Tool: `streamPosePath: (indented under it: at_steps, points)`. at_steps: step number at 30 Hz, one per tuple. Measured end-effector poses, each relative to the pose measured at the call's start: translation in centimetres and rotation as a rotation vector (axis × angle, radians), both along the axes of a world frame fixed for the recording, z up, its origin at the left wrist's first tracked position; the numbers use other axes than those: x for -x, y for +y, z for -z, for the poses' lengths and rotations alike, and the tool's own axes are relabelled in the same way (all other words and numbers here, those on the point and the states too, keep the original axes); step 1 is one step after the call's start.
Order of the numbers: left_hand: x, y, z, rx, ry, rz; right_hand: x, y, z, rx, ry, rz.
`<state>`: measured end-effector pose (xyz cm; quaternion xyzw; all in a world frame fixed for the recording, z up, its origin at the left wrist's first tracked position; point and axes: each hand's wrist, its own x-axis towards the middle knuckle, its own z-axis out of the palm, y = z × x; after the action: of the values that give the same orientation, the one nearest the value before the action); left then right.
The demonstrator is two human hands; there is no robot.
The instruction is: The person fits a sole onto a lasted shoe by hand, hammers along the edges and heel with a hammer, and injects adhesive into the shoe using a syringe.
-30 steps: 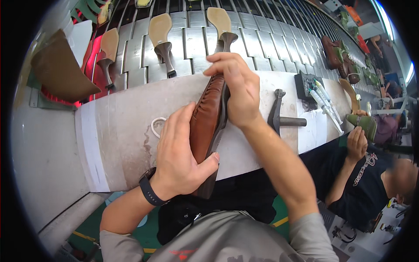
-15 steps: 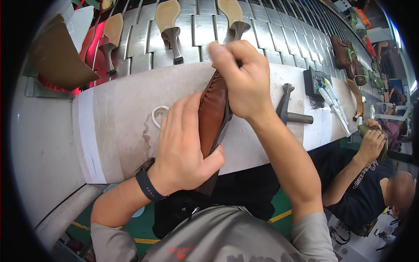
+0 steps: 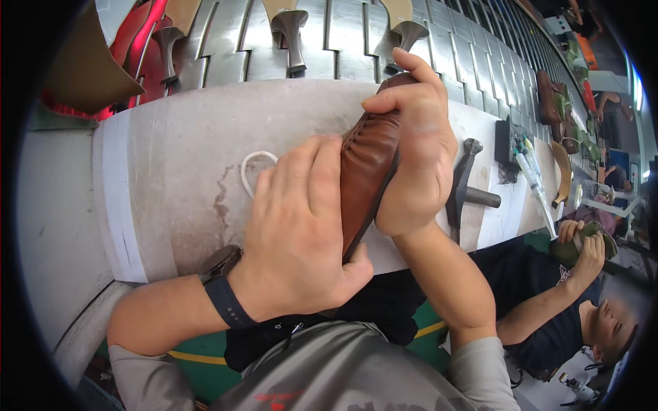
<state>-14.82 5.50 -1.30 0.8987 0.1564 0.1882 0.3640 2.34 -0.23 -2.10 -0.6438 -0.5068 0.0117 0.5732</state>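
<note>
While left hand (image 3: 288, 240) and right hand (image 3: 418, 164) clasp it, brown shoe (image 3: 370, 164) slants over worktop (image 3: 185, 137)

From where I stand, the left fingers lie pressed together along its side; the right ones that show are spread by its far end. A hammer (image 3: 460, 188) lies to the right, a white loop (image 3: 245, 175) left.

A hammer (image 3: 460, 190), slatted conveyor (image 3: 349, 34) and heeled soles (image 3: 290, 35) show a shoemaking workshop.

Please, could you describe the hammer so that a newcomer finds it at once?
Find the pale worktable, then the right hand on the brown shoe. Just right of that hand lies the dark hammer. Its T shape sets it apart from the black block and the slim syringes.
</note>
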Motion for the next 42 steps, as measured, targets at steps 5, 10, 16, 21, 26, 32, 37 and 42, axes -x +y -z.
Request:
streamPosePath:
  at_steps: [5,10,16,21,26,32,37,42]
  points:
    - [-0.1,-0.2,0.3,0.001,-0.044,-0.043,-0.3,0.7,-0.7,0.118,-0.167,0.017]
    - [-0.1,-0.1,0.6,-0.010,-0.108,-0.030,1.5,0.1,-1.1,0.035,-0.191,-0.003]
    - [1.3,0.3,1.3,0.024,-0.094,-0.030,1.5,-0.4,0.1,-0.137,0.059,-0.064]
    - [3.5,0.7,2.6,-0.059,-0.146,0.133,2.8,-2.1,1.5,-0.141,-0.011,-0.095]
    - [3.4,0.4,2.7,-0.086,-0.145,0.086,3.1,-2.3,1.2,-0.059,-0.018,-0.074]
    - [3.2,0.0,2.1,-0.029,-0.140,0.054,3.6,-2.9,0.3,0.018,-0.165,-0.069]
    - [2.5,-0.7,3.1,-0.060,-0.148,0.002,1.7,-1.7,-0.4,0.073,-0.416,-0.084]
    - [2.1,-0.3,3.5,-0.023,-0.210,-0.025,2.2,-1.8,0.9,-0.103,0.125,-0.169]
